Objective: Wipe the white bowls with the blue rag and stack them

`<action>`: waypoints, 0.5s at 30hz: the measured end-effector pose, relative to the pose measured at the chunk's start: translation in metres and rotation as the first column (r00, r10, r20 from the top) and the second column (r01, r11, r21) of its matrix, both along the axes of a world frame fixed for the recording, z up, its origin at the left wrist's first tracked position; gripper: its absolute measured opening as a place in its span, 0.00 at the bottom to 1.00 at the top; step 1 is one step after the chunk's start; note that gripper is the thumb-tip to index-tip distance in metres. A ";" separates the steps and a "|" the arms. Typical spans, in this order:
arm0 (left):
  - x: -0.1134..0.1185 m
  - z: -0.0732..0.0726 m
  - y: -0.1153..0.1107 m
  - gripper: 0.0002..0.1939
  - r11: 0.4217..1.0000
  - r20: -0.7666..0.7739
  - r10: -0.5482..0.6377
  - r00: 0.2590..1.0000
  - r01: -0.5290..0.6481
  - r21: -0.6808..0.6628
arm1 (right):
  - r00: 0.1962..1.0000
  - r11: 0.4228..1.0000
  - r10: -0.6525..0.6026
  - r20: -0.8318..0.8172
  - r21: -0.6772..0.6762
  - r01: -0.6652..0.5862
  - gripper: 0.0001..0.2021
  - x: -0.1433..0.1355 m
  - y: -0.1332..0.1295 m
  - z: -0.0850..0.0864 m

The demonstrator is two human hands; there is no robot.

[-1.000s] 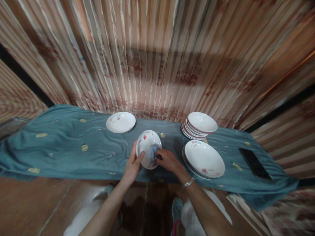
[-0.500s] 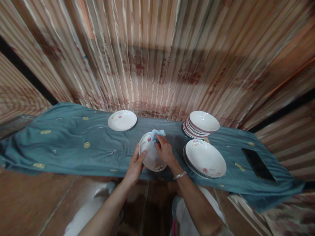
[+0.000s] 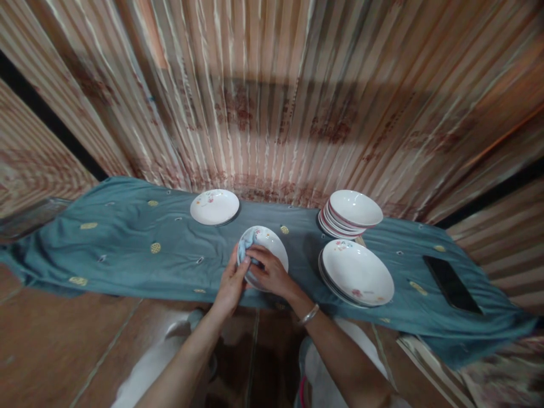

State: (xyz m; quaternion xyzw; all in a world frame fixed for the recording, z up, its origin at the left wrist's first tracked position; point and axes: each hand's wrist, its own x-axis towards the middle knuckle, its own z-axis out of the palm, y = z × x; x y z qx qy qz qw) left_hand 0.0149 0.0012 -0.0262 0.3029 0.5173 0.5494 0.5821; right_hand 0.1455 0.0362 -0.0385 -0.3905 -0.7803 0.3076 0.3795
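A white plate with a floral pattern (image 3: pixel 276 247) is held over the front middle of the cloth-covered table. My left hand (image 3: pixel 232 283) grips its left rim, the thumb on the upper face. My right hand (image 3: pixel 267 269) presses a light blue cloth (image 3: pixel 245 245) against the plate's upper left part, close to my left thumb. Parts of the cloth and the lower plate are hidden by my fingers.
A flat floral plate (image 3: pixel 215 207) lies at the back left on the green tablecloth (image 3: pixel 127 243). To the right stand stacked bowls (image 3: pixel 356 208) and stacked plates (image 3: pixel 358 272), with a black phone (image 3: pixel 452 284) beyond them.
My right hand has moved left with the blue cloth, from the plate's upper right to its left rim. My left hand still holds the plate.
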 end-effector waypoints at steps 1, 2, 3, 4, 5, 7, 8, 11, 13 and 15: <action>-0.001 -0.001 0.001 0.39 1.000 -0.003 0.016 1.000 -0.016 0.013 | 0.999 0.999 0.030 -0.016 -0.030 -0.030 0.14 0.001 -0.004 0.001; -0.002 -0.002 0.002 0.38 0.999 -0.008 0.028 1.000 -0.028 0.023 | 0.998 0.996 0.055 -0.029 -0.062 -0.057 0.13 0.002 -0.007 0.002; -0.003 -0.003 0.002 0.38 0.999 -0.017 0.036 0.999 -0.036 0.032 | 0.996 0.993 0.077 -0.035 -0.092 -0.080 0.12 0.005 -0.010 0.003; -0.004 -0.003 0.003 0.39 0.999 -0.029 0.036 0.999 -0.035 0.038 | 0.995 0.988 0.096 -0.035 -0.117 -0.099 0.12 0.007 -0.012 0.003; -0.005 -0.003 0.003 0.39 0.999 -0.045 0.029 0.999 -0.027 0.042 | 0.994 0.984 0.111 -0.025 -0.136 -0.113 0.12 0.011 -0.014 0.003; -0.005 -0.002 0.004 0.41 0.999 -0.076 0.012 0.997 -0.009 0.039 | 0.990 0.979 0.138 0.038 -0.159 -0.130 0.11 0.019 -0.016 0.002; -0.005 0.000 0.003 0.42 0.999 -0.086 0.009 0.996 -0.006 0.034 | 0.986 0.979 0.138 0.093 -0.163 -0.122 0.11 0.024 -0.015 0.001; -0.002 0.005 0.002 0.44 0.999 -0.082 0.021 0.996 -0.019 0.025 | 0.952 0.990 0.060 0.299 -0.138 -0.019 0.11 0.037 -0.013 -0.004; 0.001 0.008 0.001 0.43 1.000 -0.067 0.014 0.998 -0.013 0.027 | 0.915 0.993 -0.031 0.403 -0.092 0.074 0.11 0.044 -0.011 -0.007; 0.003 0.010 0.001 0.43 1.000 -0.066 0.000 0.998 0.002 0.029 | 0.878 0.988 -0.113 0.466 -0.043 0.151 0.12 0.047 -0.009 -0.009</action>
